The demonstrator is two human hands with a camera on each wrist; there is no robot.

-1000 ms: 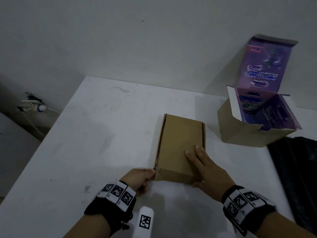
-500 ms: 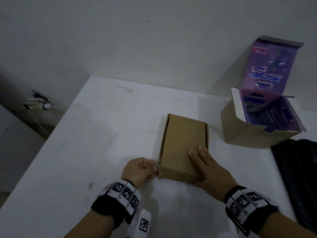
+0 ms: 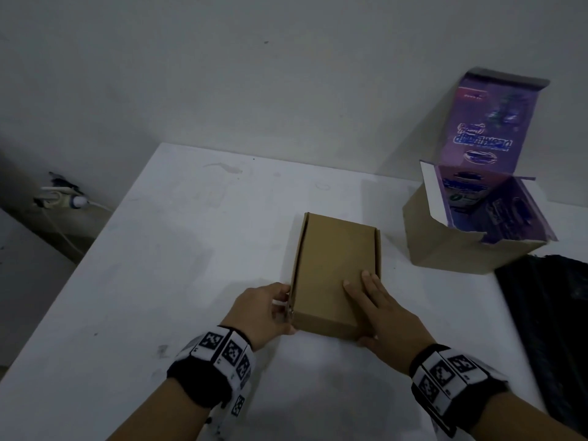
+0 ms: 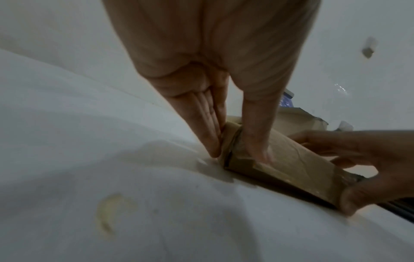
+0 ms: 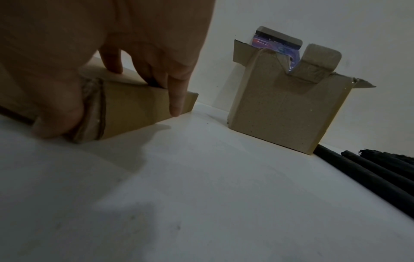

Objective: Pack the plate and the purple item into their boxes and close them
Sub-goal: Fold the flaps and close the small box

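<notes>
A flat brown cardboard box (image 3: 334, 268) lies closed in the middle of the white table (image 3: 159, 281). My left hand (image 3: 265, 310) is at its near left corner. In the left wrist view its fingers (image 4: 208, 134) press the side flap and the thumb sits on the front face, pinching the corner. My right hand (image 3: 375, 307) lies flat on the lid's near right part, thumb at the front right corner. At the back right stands a taller open box (image 3: 451, 249) with the purple item (image 3: 467, 192) inside and its purple-printed lid (image 3: 496, 122) upright. No plate is visible.
The table meets a white wall just behind the open box (image 5: 280, 109). A black ribbed object (image 3: 547, 313) lies along the table's right side. A socket with a cable (image 3: 63, 198) hangs beyond the table's left edge.
My left hand has closed in on the flat box's near left corner and now presses its side. The right hand has stayed flat on the lid.
</notes>
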